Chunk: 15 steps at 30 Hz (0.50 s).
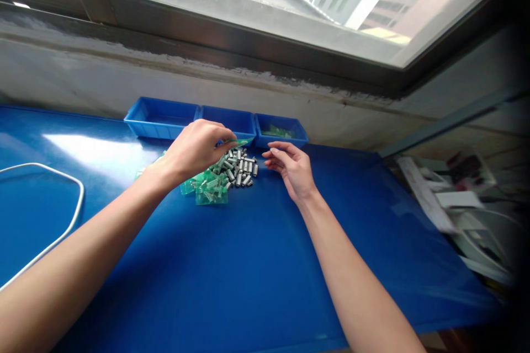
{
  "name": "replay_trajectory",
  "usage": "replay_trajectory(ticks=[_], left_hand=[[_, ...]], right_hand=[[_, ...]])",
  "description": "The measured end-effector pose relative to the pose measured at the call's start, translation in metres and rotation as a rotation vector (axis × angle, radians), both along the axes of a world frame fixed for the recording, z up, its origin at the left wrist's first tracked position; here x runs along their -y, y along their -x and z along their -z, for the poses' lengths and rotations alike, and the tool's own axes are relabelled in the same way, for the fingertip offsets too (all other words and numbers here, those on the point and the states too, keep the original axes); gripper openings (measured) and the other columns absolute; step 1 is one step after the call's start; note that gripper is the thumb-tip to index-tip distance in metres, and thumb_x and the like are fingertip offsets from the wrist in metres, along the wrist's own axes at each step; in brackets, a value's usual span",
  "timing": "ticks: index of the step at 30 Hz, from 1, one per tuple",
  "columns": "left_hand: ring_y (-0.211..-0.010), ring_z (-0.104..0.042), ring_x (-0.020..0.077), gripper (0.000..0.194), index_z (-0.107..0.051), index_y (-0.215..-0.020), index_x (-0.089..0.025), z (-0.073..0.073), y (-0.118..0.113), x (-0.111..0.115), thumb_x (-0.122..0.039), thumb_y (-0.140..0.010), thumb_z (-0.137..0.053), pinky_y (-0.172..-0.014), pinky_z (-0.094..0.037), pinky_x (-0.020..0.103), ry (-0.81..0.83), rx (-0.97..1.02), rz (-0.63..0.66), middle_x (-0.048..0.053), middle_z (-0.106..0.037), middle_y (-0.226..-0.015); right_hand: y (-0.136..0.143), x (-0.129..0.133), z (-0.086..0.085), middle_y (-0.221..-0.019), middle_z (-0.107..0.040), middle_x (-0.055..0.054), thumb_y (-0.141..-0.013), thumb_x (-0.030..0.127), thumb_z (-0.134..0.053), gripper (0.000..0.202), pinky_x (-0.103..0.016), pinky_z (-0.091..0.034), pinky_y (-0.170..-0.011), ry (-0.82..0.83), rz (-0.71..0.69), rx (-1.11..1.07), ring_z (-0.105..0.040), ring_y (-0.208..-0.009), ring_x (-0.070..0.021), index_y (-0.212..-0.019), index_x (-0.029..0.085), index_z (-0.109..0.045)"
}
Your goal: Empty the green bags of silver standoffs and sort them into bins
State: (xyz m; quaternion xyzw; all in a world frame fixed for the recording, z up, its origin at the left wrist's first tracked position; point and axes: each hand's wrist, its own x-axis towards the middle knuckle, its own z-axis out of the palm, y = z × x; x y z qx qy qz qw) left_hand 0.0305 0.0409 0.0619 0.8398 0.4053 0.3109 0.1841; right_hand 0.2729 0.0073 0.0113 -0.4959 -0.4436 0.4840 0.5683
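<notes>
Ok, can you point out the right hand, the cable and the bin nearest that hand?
Right hand (295, 172): head view, on the back of it.
Cable (82, 193): head view, on its bend.
Bin (280, 121): head view, on its inner back wall.

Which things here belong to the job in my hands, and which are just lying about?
Likely the job: green piece in your left hand; pile of green pieces; metallic parts; blue bins.
Apparently just lying about: white cable; blurred clutter at right.

hands (199, 146): 2 | bins (159, 131): 3 | cable (33, 164): 1 | metal pieces (248, 166), green pieces (211, 194): uncountable
</notes>
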Motion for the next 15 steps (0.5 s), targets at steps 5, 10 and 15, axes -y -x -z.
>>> replay_trajectory(ticks=[5, 10, 15], left_hand=[[-0.055, -0.053, 0.0123, 0.042, -0.072, -0.069, -0.013, -0.004, -0.012, 0.009, -0.05, -0.088, -0.064, -0.051, -0.033, 0.023, 0.199, 0.254, -0.072, 0.002, -0.063, -0.06], [-0.049, -0.038, 0.008, 0.046, -0.067, -0.068, -0.012, 0.0, -0.018, 0.011, -0.056, -0.084, -0.067, -0.046, -0.021, 0.022, 0.416, 0.326, 0.003, -0.002, -0.052, -0.055], [-0.048, -0.034, 0.0076, 0.049, -0.065, -0.066, -0.013, 0.004, -0.02, 0.011, -0.058, -0.083, -0.066, -0.046, -0.02, 0.023, 0.431, 0.312, 0.013, -0.003, -0.045, -0.053]], right_hand=[[0.005, 0.004, -0.006, -0.087, -0.077, -0.004, -0.082, 0.043, -0.077, 0.032, -0.023, -0.037, -0.045, -0.003, -0.19, 0.02, -0.051, -0.049, -0.0077, -0.105, 0.021, -0.074], [0.01, 0.008, -0.007, -0.078, -0.076, -0.003, -0.077, 0.044, -0.082, 0.033, -0.025, -0.038, -0.047, -0.005, -0.273, 0.056, -0.051, -0.049, -0.0089, -0.098, 0.019, -0.075], [0.008, 0.008, -0.005, -0.075, -0.074, -0.003, -0.076, 0.041, -0.084, 0.028, -0.025, -0.04, -0.049, -0.032, -0.278, 0.079, -0.052, -0.05, -0.0087, -0.09, 0.017, -0.077]])
